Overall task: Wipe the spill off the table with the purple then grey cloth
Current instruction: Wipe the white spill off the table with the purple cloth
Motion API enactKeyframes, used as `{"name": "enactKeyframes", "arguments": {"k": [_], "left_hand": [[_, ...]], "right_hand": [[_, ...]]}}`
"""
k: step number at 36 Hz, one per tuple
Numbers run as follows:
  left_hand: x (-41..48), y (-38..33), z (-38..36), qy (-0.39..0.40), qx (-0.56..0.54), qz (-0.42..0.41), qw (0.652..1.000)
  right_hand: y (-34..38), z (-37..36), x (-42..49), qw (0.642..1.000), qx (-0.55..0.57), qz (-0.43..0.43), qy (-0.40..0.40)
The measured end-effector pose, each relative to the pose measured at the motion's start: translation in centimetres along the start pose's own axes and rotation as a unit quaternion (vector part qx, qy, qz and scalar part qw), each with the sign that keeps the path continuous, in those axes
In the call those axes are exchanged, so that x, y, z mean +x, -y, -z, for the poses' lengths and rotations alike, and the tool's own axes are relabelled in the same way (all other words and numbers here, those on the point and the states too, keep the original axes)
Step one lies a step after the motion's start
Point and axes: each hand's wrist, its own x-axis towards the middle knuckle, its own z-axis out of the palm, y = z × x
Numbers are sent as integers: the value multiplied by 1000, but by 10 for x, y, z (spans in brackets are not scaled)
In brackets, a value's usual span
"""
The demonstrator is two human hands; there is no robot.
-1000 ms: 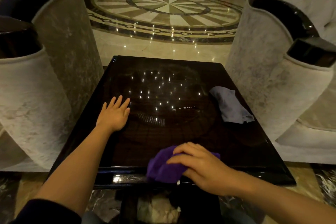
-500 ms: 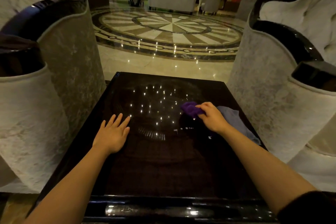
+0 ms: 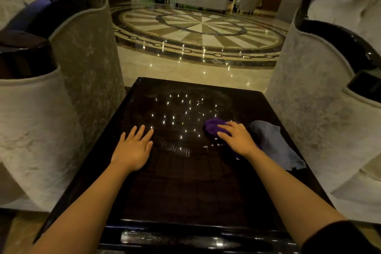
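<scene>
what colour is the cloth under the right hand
Purple, seen in the head view, under the right hand.

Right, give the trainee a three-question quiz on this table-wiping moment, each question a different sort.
1. True or false: the left hand lies flat on the table with nothing under it.
2. Which cloth is the right hand pressing on? A) purple cloth B) grey cloth C) neither
3. Fill the blank: the grey cloth lies near the table's ____ edge, untouched.

Key: 1 true; 2 A; 3 right
</scene>
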Motion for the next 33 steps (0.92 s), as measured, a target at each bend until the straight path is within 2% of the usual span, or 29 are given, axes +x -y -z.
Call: {"name": "enactKeyframes", "arguments": {"k": [11,16,25,29,32,33], "left_hand": [[-1,0,0,2,-3,3,1000],[-2,0,-1,-3,-2,4,1000],[-3,0,1,6,-7,5,1000],[-3,-1,3,8,-8,3,1000],[-2,-2,3,9,-5,2,1000],[-2,-2,3,9,-5,2,1000]], "right_hand": [[56,-25,-65,989,13,128,70],[76,-28,-110,979,-18,180,92],[98,-15,-182,950,-49,288,106],[91,-13,-205,924,-71,358,115],[89,-16,-224,925,-28,331,184],[88,-17,-229,929,-24,325,176]]}}
